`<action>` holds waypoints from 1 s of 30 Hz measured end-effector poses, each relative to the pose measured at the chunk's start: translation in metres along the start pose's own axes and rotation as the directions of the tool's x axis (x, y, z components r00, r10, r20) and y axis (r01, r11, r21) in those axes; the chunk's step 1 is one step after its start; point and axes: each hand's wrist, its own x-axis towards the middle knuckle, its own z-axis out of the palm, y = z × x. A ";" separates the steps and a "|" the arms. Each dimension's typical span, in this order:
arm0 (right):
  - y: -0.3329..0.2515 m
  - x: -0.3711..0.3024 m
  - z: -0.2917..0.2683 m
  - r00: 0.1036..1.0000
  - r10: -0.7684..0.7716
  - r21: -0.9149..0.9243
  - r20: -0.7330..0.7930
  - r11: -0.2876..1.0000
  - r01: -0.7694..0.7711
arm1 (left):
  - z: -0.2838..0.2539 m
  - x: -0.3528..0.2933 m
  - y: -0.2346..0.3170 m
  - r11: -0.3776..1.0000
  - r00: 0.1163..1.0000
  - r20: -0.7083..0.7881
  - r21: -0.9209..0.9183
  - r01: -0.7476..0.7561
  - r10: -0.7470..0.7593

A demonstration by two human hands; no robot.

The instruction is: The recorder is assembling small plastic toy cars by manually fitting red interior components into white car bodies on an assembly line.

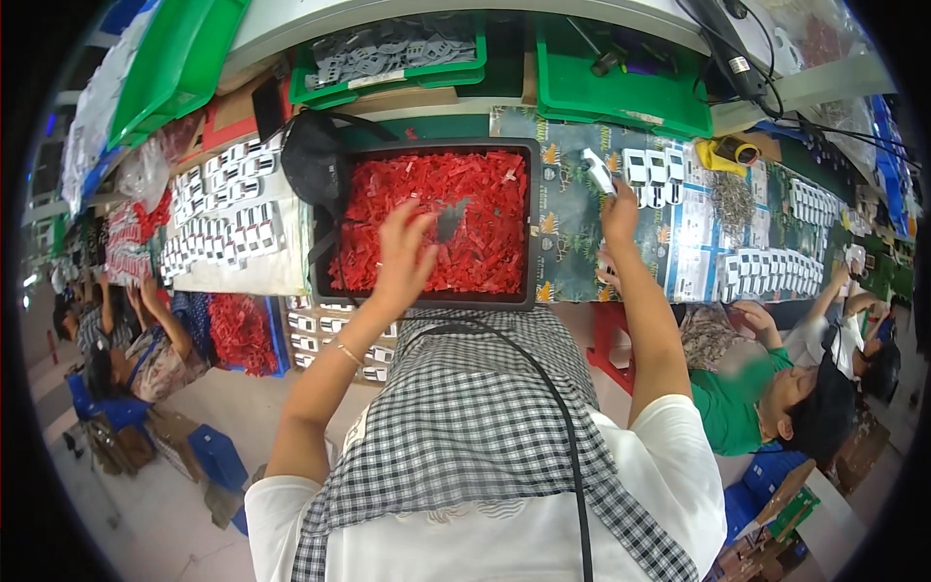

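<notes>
Likely picking, your spread, empty-looking left hand point(404, 254) should pinch red strips point(485, 254) inside the tray point(532, 228) edges; right hand point(620, 215) pinches white casing point(596, 171).

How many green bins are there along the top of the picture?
3 visible: a left bin at upper left, a middle bin holding grey parts, and a right bin. Others may be hidden underneath.
</notes>
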 end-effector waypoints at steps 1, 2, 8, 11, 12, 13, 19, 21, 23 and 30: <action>-0.002 -0.006 -0.002 1.000 -0.009 0.014 0.005 1.000 0.009 | 0.010 0.001 0.009 0.999 0.999 0.034 -0.013 -0.030 0.030; -0.005 -0.015 -0.009 0.990 0.125 0.183 0.061 0.974 -0.134 | 0.016 0.006 0.024 0.996 0.995 0.035 -0.014 -0.088 0.088; -0.088 -0.085 -0.088 0.994 0.072 0.579 0.084 0.808 -0.108 | 0.038 0.018 0.092 0.949 0.932 0.179 -0.039 -0.313 0.315; -0.122 -0.101 -0.106 0.958 -0.221 0.607 0.185 0.792 0.066 | 0.037 0.022 0.106 0.896 0.887 0.212 0.084 -0.436 0.411; -0.132 -0.105 -0.106 0.887 -0.409 0.639 0.215 0.746 0.188 | 0.036 0.021 0.104 0.900 0.892 0.207 0.091 -0.427 0.402; -0.143 -0.106 -0.102 0.880 -0.421 0.644 0.219 0.740 0.194 | 0.036 0.019 0.098 0.985 0.897 0.429 0.076 -0.153 0.106; -0.179 -0.076 -0.032 0.629 -0.594 0.687 0.502 0.715 0.127 | 0.039 -0.050 0.013 0.938 0.834 0.462 -0.014 0.347 -0.301; -0.182 -0.066 0.004 0.602 -0.676 0.538 0.425 0.724 0.433 | 0.032 -0.073 0.002 0.900 0.817 0.419 0.003 0.435 -0.396; -0.188 -0.062 0.036 0.556 -0.720 0.510 0.415 0.690 0.513 | 0.029 -0.091 -0.008 0.545 0.691 0.436 -0.426 0.722 -0.576; -0.197 -0.063 0.079 0.449 -0.744 0.316 0.495 0.636 0.704 | 0.039 -0.110 -0.017 -0.079 0.527 0.372 -0.864 0.496 -0.764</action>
